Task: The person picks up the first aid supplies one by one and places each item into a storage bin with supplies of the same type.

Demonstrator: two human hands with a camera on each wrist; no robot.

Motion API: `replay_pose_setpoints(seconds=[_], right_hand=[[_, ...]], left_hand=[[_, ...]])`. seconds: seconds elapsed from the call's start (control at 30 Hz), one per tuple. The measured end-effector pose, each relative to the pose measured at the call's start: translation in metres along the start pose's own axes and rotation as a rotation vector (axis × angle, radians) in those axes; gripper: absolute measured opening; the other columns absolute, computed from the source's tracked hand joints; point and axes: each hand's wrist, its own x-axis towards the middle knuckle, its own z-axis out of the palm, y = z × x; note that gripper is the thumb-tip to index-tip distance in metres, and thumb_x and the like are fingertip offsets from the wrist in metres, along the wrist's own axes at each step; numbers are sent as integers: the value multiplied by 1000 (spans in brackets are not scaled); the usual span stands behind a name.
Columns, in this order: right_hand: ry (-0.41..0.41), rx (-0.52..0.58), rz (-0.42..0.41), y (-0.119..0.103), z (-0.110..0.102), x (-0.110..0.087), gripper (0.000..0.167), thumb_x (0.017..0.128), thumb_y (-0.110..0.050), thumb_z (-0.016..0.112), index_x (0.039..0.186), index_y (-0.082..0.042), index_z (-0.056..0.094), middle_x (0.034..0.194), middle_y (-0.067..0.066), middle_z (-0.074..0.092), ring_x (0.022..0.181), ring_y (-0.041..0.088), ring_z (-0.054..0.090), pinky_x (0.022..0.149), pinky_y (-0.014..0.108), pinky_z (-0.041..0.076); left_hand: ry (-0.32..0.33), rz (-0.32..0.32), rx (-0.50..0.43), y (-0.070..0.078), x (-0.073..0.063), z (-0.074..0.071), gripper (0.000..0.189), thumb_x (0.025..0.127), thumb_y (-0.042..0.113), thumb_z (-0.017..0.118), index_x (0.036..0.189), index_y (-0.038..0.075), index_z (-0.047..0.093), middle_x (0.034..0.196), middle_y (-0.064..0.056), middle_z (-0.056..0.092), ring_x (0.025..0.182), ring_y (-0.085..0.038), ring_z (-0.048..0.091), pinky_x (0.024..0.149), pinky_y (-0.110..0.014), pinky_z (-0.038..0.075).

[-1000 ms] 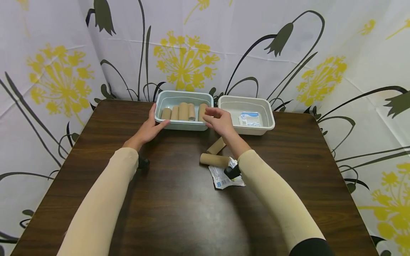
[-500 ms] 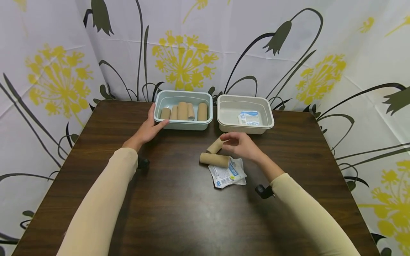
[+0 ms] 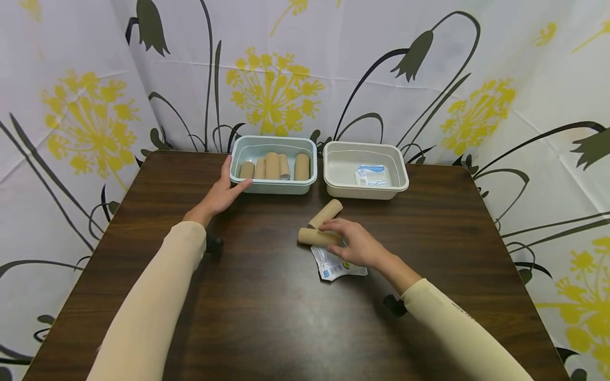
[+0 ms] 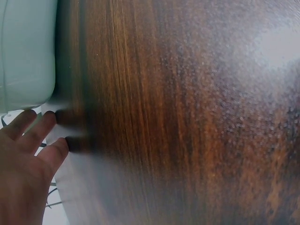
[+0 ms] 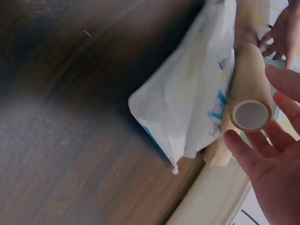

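Observation:
My left hand (image 3: 219, 196) rests against the left front corner of a pale blue plastic tub (image 3: 276, 187), thumb along the front and fingers at the side. Several cardboard tubes (image 3: 272, 166) stand inside that tub. On the table, my right hand (image 3: 359, 246) reaches over the near loose cardboard tube (image 3: 316, 237), with fingers spread around its right end. In the right wrist view the round open end of this tube (image 5: 248, 70) sits between thumb and fingers. Another loose tube (image 3: 326, 212) lies just behind. White printed packets (image 3: 333, 267) lie partly under the near tube and right hand.
A cream plastic tub (image 3: 367, 191) stands right of the blue one, with a white and blue packet (image 3: 371, 175) inside. Behind both tubs hangs a flower-patterned curtain (image 3: 362, 32). The dark wooden table (image 3: 267, 317) extends toward me.
My right hand has moved from the blue tub's right end down to the near loose tube on the table. The left hand has stayed at the blue tub.

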Motion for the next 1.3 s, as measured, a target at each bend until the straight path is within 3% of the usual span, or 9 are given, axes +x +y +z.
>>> replay_pose_setpoints(seconds=[0.37,0.8,1.3], right_hand=[[-13,-111,8,-2,11,2,42,86,-5,74,126,-11,66,129,3,61,118,20,57,97,39,46],[-62,-342,4,-10,8,4,44,87,-9,74,129,-12,65,129,5,61,116,21,59,91,40,50],[-28,-290,-2,-10,1,1,43,86,-9,75,128,-10,66,124,4,64,110,20,62,91,38,50]], left_hand=[[-4,-1,4,0,0,1,98,95,62,49,153,32,-23,161,-22,4,142,-48,18,111,-63,14],[5,9,7,0,0,1,98,95,60,50,154,29,-21,161,-23,5,142,-47,19,111,-62,15],[3,2,6,0,1,1,98,95,60,50,154,29,-22,161,-24,5,142,-48,19,111,-62,15]])
